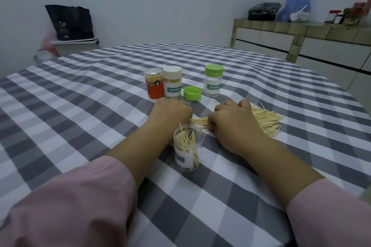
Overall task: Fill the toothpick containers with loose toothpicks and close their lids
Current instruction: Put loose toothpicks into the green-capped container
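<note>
An open clear container [187, 147] stands between my forearms, partly filled with upright toothpicks. A pile of loose toothpicks [265, 120] lies on the checked tablecloth to the right. My right hand [232, 120] lies on the pile's left end, fingers curled round a bunch of toothpicks. My left hand [171, 113] rests on the cloth beside it with fingers curled under; what it holds is hidden. Behind the hands lies a loose green lid [192, 93]. A green-lidded container [213, 80], a white-lidded full container [172, 82] and a red-labelled container [154, 83] stand closed.
The round table [80, 106] carries a grey and white checked cloth. A bin with a black bag [70, 26] stands behind it at the left. A tiled counter [301, 32] with bags and boxes runs along the right wall.
</note>
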